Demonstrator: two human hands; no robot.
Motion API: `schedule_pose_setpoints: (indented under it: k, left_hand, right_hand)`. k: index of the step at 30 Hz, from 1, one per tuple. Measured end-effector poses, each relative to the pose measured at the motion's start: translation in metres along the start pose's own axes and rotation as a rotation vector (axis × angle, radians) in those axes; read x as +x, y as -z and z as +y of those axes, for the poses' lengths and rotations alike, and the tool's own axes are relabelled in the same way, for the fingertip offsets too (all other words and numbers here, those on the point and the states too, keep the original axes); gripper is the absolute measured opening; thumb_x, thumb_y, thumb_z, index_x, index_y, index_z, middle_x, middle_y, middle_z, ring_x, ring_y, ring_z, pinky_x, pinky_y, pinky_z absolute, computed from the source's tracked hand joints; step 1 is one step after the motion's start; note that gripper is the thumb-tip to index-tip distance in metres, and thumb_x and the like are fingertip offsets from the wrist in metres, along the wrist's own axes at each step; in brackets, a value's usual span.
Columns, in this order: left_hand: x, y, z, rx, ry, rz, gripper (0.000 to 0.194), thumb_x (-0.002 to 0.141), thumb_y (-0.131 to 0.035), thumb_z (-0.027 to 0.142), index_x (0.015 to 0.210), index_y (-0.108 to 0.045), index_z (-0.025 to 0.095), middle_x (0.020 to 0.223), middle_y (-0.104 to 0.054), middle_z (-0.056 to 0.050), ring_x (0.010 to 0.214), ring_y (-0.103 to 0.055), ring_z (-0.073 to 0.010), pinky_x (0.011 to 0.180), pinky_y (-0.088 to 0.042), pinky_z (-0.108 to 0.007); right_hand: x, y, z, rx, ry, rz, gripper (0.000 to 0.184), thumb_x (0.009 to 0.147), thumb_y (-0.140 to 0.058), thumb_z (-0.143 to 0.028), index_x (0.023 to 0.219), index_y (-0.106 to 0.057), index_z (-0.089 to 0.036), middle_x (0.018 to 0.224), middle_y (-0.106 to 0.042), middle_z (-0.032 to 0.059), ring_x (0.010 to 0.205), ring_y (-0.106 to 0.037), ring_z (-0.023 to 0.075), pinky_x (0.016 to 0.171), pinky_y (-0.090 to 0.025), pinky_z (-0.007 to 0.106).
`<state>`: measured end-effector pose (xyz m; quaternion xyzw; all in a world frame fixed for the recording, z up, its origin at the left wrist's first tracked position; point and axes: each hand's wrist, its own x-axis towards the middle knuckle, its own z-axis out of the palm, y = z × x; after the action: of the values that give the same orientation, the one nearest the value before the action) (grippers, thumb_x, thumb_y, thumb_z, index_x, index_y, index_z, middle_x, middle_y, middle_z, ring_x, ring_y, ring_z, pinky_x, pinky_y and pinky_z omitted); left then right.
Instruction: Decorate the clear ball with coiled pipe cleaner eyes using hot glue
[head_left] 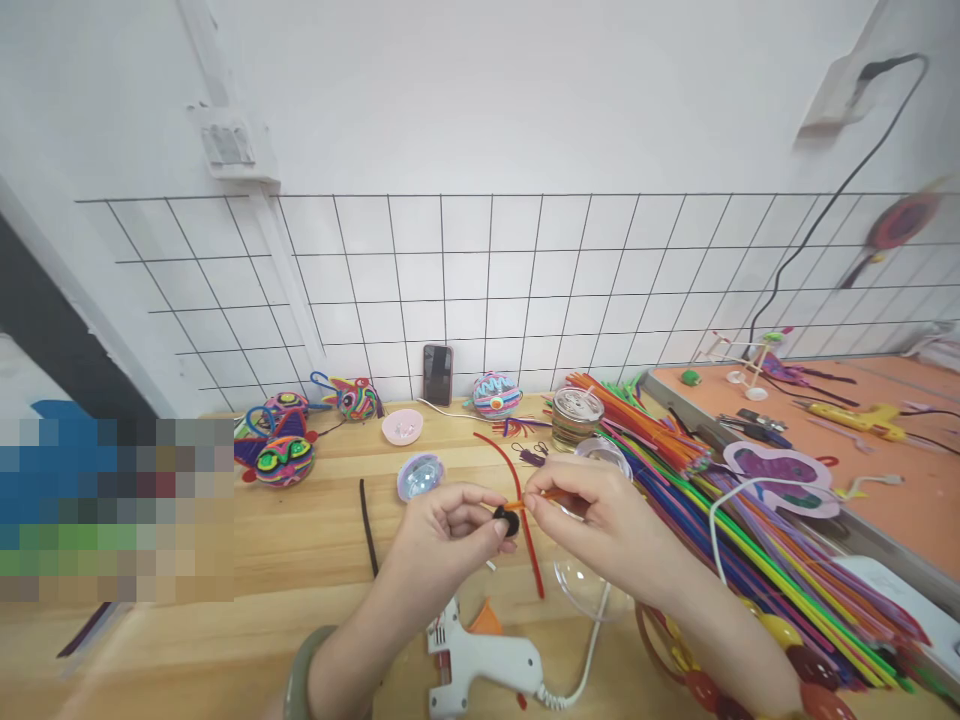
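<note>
My left hand (442,535) is closed in a pinch on a small black coil of pipe cleaner (508,520). My right hand (592,515) pinches an orange pipe cleaner (534,499) whose end meets the black coil. Both hands hover just above the wooden table (300,560). A red pipe cleaner (517,500) lies curved beneath them, and a black one (367,525) lies to the left. A white glue gun (480,660) rests on the table near my wrists.
A big pile of coloured pipe cleaners (750,510) fills the right. A clear half-sphere (585,585), a shiny dome (418,476), a pink dish (402,426), a jar (576,415), a phone (437,374) and pipe-cleaner figures (281,455) stand around. An orange table (900,470) lies at the right.
</note>
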<state>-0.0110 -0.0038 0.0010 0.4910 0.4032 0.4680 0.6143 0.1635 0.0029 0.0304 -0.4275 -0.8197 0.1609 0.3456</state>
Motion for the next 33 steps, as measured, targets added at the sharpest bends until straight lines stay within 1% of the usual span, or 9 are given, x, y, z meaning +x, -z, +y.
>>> schedule_pose_setpoints:
  k: [4,8,13,20,25,28,33]
  left_hand:
    - [-0.0001,-0.0005,0.0011,0.006,0.023,0.013,0.029,0.057,-0.077,0.025,0.079,-0.061,0.014,0.06,-0.068,-0.002,0.062,-0.067,-0.0166,0.065,-0.05,-0.026]
    - [0.0005,-0.0001,0.0018,0.044,0.006,0.013,0.029,0.059,-0.076,0.025,0.081,-0.063,0.014,0.061,-0.069,-0.003,0.063,-0.066,-0.0166,0.066,-0.05,-0.027]
    - [0.0007,0.0005,0.0016,0.059,0.007,0.008,0.025,0.058,-0.076,0.025,0.078,-0.066,0.013,0.064,-0.07,-0.005,0.062,-0.065,-0.0155,0.066,-0.049,-0.026]
    - [-0.0012,0.0006,0.0012,0.069,0.0,-0.012,0.021,0.062,-0.074,0.024,0.077,-0.063,0.013,0.066,-0.07,-0.005,0.063,-0.064,-0.014,0.067,-0.049,-0.025]
    - [0.0006,0.001,0.001,0.074,0.012,-0.023,0.023,0.061,-0.074,0.024,0.076,-0.06,0.014,0.065,-0.067,-0.003,0.063,-0.064,-0.014,0.066,-0.048,-0.025]
    - [0.0016,0.0029,-0.0006,0.089,0.011,-0.038,0.026,0.062,-0.073,0.025,0.08,-0.058,0.014,0.065,-0.066,-0.002,0.063,-0.063,-0.0137,0.067,-0.047,-0.025]
    - [0.0014,0.0074,-0.0028,0.122,0.0,-0.108,0.029,0.067,-0.07,0.027,0.09,-0.059,0.015,0.069,-0.066,-0.002,0.066,-0.062,-0.0136,0.069,-0.046,-0.027]
  right_hand:
    - [0.0001,0.0003,0.0002,0.009,0.01,0.001,0.016,0.077,-0.05,-0.011,0.067,-0.06,-0.018,0.062,-0.055,-0.0022,0.058,-0.048,0.0117,0.052,-0.035,0.023]
    - [-0.0003,0.0002,0.0001,0.007,0.015,0.003,0.016,0.077,-0.05,-0.011,0.067,-0.061,-0.018,0.062,-0.055,-0.0019,0.058,-0.048,0.0117,0.052,-0.035,0.023]
    - [-0.0007,0.0009,-0.0005,0.019,0.001,-0.017,0.016,0.077,-0.05,-0.011,0.069,-0.062,-0.018,0.063,-0.056,-0.002,0.058,-0.049,0.0113,0.052,-0.035,0.022]
    - [-0.0008,0.0028,-0.0024,0.004,-0.002,-0.03,0.016,0.077,-0.05,-0.012,0.07,-0.063,-0.018,0.063,-0.056,-0.0016,0.058,-0.048,0.0113,0.053,-0.035,0.023]
    - [-0.0006,0.0035,-0.0042,0.014,-0.007,-0.05,0.016,0.077,-0.051,-0.011,0.07,-0.063,-0.018,0.064,-0.057,-0.0017,0.06,-0.05,0.0111,0.054,-0.036,0.022]
    - [0.0,0.0034,-0.0039,0.007,-0.004,-0.05,0.016,0.077,-0.051,-0.011,0.07,-0.063,-0.018,0.065,-0.057,-0.0018,0.06,-0.05,0.0111,0.055,-0.036,0.022]
    - [0.0005,0.003,-0.0017,0.012,0.016,-0.062,0.015,0.077,-0.052,-0.011,0.07,-0.063,-0.017,0.065,-0.057,-0.0015,0.06,-0.049,0.0109,0.055,-0.036,0.022]
